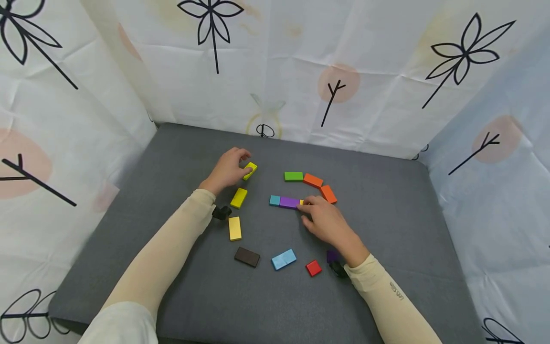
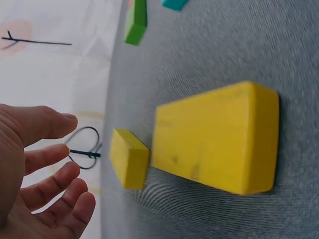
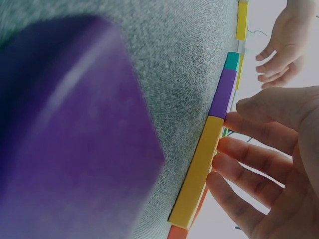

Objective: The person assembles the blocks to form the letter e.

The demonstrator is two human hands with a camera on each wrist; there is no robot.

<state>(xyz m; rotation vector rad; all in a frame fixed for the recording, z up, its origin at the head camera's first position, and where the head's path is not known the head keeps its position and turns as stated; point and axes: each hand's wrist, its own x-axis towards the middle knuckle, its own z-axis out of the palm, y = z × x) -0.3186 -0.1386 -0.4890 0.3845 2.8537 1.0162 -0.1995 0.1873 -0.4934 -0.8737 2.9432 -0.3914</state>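
My left hand point(image 1: 227, 169) is over a yellow block point(image 1: 252, 167) at the far left of the curve. In the left wrist view its fingers hang loosely bent, with space between thumb and fingertips, beside that far block point(image 2: 127, 158); a second yellow block point(image 2: 209, 137) lies nearer. My right hand point(image 1: 327, 222) reaches to the end of a straight row made of a teal block point(image 1: 274, 200), a purple block point(image 1: 289, 202) and an amber block point(image 3: 197, 174). Its fingers are spread, their tips right at the amber block's edge. From the head, this hand hides most of the amber block.
A green block point(image 1: 293, 177) and two orange blocks point(image 1: 312, 180) curve behind the row. Nearer lie a pale yellow block point(image 1: 235, 228), a dark brown block point(image 1: 247, 256), a light blue block point(image 1: 283, 259), a red block point(image 1: 313, 268) and another purple block point(image 1: 332, 256) beside my right wrist.
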